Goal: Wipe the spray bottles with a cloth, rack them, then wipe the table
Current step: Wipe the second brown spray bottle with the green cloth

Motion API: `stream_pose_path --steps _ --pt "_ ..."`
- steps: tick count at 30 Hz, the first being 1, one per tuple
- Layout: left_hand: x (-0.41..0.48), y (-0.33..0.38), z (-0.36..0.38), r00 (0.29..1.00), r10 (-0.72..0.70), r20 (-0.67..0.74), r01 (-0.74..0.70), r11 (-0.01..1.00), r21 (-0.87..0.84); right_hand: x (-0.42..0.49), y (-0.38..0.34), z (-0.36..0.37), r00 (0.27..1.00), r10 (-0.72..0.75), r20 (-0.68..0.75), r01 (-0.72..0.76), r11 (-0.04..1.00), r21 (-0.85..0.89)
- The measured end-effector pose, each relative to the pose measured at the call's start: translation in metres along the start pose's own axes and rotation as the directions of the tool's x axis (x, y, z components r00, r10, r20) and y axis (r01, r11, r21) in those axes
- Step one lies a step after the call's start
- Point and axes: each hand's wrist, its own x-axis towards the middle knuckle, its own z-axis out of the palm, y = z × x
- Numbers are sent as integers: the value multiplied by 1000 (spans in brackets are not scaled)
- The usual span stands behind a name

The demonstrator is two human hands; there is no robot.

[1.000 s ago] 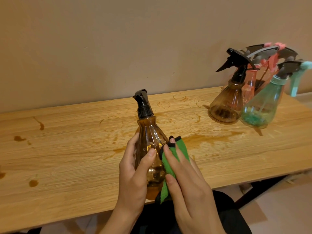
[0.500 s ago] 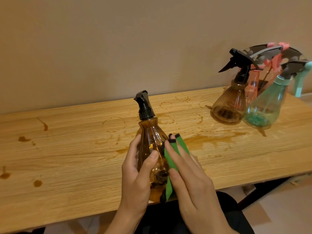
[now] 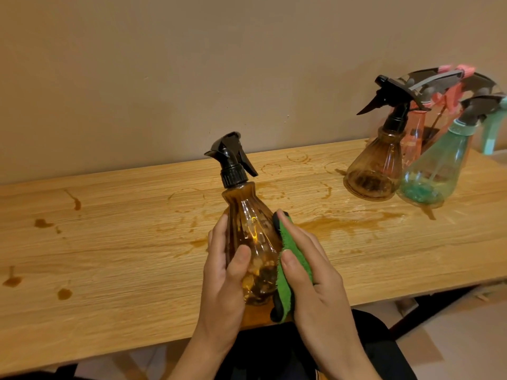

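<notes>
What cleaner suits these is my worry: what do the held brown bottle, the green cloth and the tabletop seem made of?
Brown bottle: probably glossy translucent plastic, ribbed, with sharp highlights; glass is possible. Green cloth: fuzzy pile with dark edging, like microfibre. Tabletop: pale wood grain, low sheen, stains sitting on top; solid wood or laminate, I cannot tell.
</notes>
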Motion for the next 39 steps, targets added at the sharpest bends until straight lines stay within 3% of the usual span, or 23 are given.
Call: stream_pose_path --steps 5,9,13,16,19,27,29,34,39 --pt "-4 -1 6 996 -26 83 25 1000 9 -11 7 -5 994 -50 -96 38 992 -122" --pt "-7 5 8 996 26 90 -25 1000 -4 -20 13 3 985 -164 -46 143 944 -296" --pt "-6 8 5 996 87 20 -88 995 50 -18 16 2 985 -173 1 166 941 -294" --pt "-5 9 7 994 109 34 -111 990 86 -4 15 -4 993 -103 62 116 958 -261" --pt "-6 12 10 992 117 46 -122 987 107 16 7 -13 983 -138 119 164 955 -248" --pt "-1 10 6 999 44 -13 -44 999 -11 -13 26 -11 926 -345 155 374 777 -507" --pt "0 11 7 999 53 3 -53 999 14 -22 29 -11 938 -325 121 340 797 -499" --pt "-1 14 10 997 56 55 -59 997 58 5 11 -8 994 -87 73 105 947 -303" --pt "1 13 5 999 27 29 -27 1000 12 17 8 -9 980 -116 164 162 938 -308"
